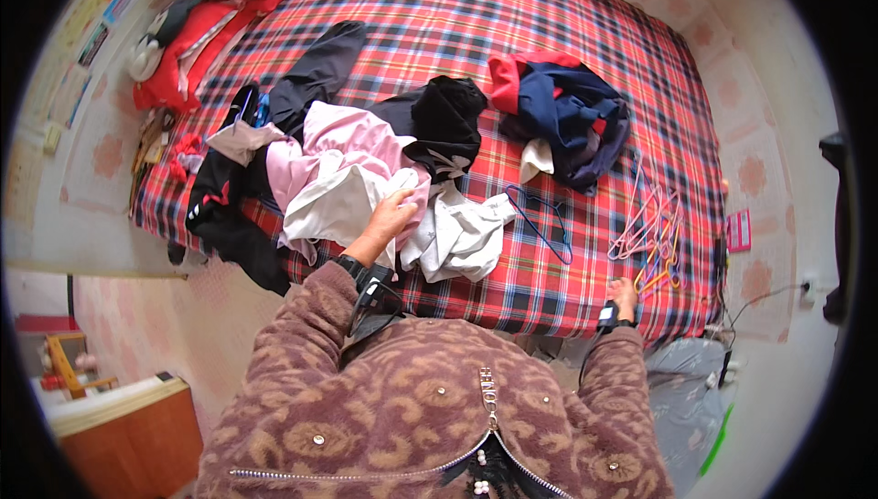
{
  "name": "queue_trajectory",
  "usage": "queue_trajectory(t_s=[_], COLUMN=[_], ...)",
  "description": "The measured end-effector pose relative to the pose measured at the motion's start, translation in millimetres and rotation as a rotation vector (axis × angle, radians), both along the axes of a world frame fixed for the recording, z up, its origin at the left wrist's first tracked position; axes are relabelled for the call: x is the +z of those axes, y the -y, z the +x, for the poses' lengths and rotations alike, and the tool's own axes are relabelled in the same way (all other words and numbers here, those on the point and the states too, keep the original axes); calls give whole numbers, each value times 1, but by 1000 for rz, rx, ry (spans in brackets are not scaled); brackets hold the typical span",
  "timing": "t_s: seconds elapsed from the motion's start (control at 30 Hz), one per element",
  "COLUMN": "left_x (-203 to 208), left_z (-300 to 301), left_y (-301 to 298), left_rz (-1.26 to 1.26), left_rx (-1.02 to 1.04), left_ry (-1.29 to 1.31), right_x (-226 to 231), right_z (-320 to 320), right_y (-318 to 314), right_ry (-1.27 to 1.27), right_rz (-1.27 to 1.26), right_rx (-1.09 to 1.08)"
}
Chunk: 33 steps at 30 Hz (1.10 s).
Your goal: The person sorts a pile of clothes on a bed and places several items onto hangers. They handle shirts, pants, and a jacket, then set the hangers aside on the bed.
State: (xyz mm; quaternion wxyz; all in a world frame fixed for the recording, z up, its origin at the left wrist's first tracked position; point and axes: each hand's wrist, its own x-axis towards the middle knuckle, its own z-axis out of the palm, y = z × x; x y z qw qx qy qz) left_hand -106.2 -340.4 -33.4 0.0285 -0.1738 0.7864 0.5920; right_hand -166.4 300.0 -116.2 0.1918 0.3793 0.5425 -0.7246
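Observation:
My left hand (391, 217) grips the white and pink garments (343, 174) heaped on the red plaid bed (512, 23). A black garment (445, 124) lies just beyond that heap, and a crumpled white shirt (462, 238) lies to the right of my hand. My right hand (625, 298) rests at the bed's near edge, touching the bundle of coloured wire hangers (654, 229); its fingers are mostly hidden. A single blue hanger (541, 220) lies between the white shirt and the bundle.
A navy and red pile of clothes (562, 115) sits mid-bed. Black trousers (315, 69) and dark garments (229, 215) hang over the left edge. Red bedding (197, 51) lies at the far left corner. A wooden cabinet (128, 430) stands at the lower left.

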Motion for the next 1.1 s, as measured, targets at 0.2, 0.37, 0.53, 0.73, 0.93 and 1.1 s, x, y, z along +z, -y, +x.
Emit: queue_trajectory(t_s=[0.2, 0.37, 0.53, 0.73, 0.93, 1.1], left_x=[-33, -49, -77, -96, -89, -35], left_z=[42, 71, 89, 89, 65, 33], left_y=[71, 108, 177, 243, 242, 192], left_rz=[-151, -288, -445, -209, 410, 739], left_rx=[259, 449, 612, 641, 485, 277], left_ry=[61, 107, 158, 240, 106, 28], right_x=[15, 47, 39, -2, 22, 60], right_z=[-34, -32, -11, -31, -17, 8], right_y=[223, 396, 499, 552, 596, 651], right_ry=[-192, -235, -425, -374, -102, 91], right_rz=[152, 291, 416, 692, 113, -349], right_rx=[489, 1006, 1205, 908, 862, 993])
